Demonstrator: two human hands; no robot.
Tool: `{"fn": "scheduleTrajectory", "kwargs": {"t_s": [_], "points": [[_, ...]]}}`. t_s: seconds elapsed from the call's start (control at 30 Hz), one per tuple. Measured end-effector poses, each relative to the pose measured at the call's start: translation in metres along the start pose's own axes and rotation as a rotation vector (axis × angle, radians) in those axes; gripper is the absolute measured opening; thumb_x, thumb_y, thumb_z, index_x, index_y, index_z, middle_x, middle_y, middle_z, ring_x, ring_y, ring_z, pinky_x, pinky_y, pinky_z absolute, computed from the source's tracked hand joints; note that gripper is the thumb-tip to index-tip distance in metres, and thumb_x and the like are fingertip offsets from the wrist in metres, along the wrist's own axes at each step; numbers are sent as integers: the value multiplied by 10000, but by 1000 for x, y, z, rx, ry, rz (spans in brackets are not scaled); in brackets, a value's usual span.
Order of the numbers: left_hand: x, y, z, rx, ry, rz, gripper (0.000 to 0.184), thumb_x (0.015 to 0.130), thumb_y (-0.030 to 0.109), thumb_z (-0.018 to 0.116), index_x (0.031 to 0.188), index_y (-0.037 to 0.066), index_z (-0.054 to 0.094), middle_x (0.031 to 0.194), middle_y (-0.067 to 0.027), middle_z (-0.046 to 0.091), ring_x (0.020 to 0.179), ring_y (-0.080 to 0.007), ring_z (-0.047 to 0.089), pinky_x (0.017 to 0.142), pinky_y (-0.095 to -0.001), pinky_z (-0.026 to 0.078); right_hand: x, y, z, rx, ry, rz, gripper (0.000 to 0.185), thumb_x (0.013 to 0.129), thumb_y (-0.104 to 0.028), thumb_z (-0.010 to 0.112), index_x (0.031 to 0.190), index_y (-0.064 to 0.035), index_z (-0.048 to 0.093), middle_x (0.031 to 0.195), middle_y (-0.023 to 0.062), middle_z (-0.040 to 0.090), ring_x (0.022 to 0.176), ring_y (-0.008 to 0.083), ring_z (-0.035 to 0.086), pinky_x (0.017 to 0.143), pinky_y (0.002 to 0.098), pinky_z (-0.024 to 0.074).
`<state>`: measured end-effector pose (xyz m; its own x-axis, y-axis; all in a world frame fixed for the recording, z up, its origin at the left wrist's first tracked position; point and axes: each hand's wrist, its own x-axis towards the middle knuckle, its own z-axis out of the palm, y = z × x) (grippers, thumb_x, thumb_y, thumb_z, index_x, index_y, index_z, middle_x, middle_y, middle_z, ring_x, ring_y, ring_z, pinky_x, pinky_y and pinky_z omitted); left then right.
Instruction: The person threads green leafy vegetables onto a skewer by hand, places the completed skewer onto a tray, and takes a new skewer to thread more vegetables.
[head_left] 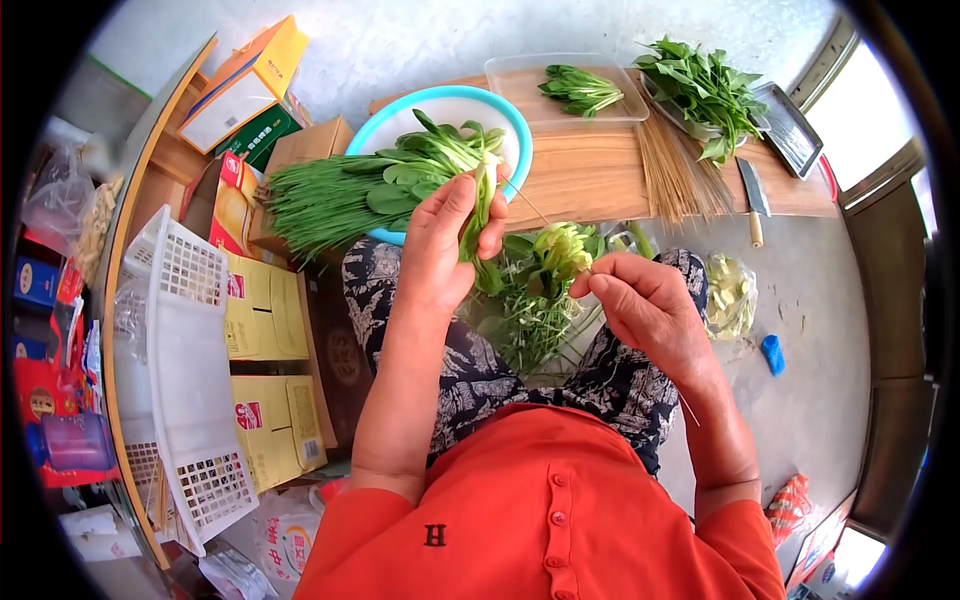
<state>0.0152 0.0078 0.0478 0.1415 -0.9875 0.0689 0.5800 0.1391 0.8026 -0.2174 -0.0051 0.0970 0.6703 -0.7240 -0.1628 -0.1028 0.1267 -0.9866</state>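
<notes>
My left hand [445,235] is closed around a small bunch of leafy greens [478,225], stems up, in front of the basin. Between thumb and fingers, my right hand [645,305] pinches a thin bamboo skewer [530,204]. Its tip points toward my left hand, and its other end shows below my right wrist. A pale green bunch of greens [563,250] sits along the skewer just beyond my right fingers. Behind my left hand, a blue-rimmed white basin [517,125] holds long chives [325,200] and more leafy greens [435,155].
Loose skewers [675,175], a clear tray [520,95] with a leafy bunch, a heap of leaves [700,85], a black tray [790,130] and a knife [753,190] lie on the wooden board [580,180]. Scraps [535,330] lie between my knees. Boxes [265,310] stand left.
</notes>
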Motion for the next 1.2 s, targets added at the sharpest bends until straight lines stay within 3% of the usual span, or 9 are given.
{"fn": "scheduleTrajectory", "kwargs": {"t_s": [0.2,0.27,0.37,0.47,1.2], "points": [[0,3,-2,53,-29,13,409,987,303,509,1183,-53,557,842,-47,597,589,-88,453,509,-222,345,5,5,4,-43,19,-27,249,991,-216,508,958,-7,639,522,-93,392,444,-5,321,424,177,224],[0,3,-3,49,-3,13,369,971,306,543,1145,-13,612,794,-36,611,551,-85,467,484,-209,358,5,6,4,-49,16,-21,246,990,-214,508,959,-6,636,522,-95,388,446,-6,318,425,178,221],[-1,4,-6,89,-32,18,412,985,312,512,1176,-49,566,842,-43,597,577,-84,446,503,-218,340,5,6,4,-40,13,-10,245,990,-214,508,954,-6,634,525,-95,387,447,-6,315,427,179,218],[-2,6,-6,118,-35,13,412,980,322,521,1166,-42,577,840,-33,597,569,-78,442,500,-215,337,4,3,2,-17,-17,39,222,985,-209,528,969,-18,641,583,-89,389,506,8,326,457,192,249],[-5,9,-6,119,-40,0,427,970,338,533,1163,-39,587,809,-13,589,553,-55,430,504,-210,336,-2,0,3,-19,-28,44,232,989,-216,523,972,-16,640,590,-82,392,513,13,330,461,191,258]]}}
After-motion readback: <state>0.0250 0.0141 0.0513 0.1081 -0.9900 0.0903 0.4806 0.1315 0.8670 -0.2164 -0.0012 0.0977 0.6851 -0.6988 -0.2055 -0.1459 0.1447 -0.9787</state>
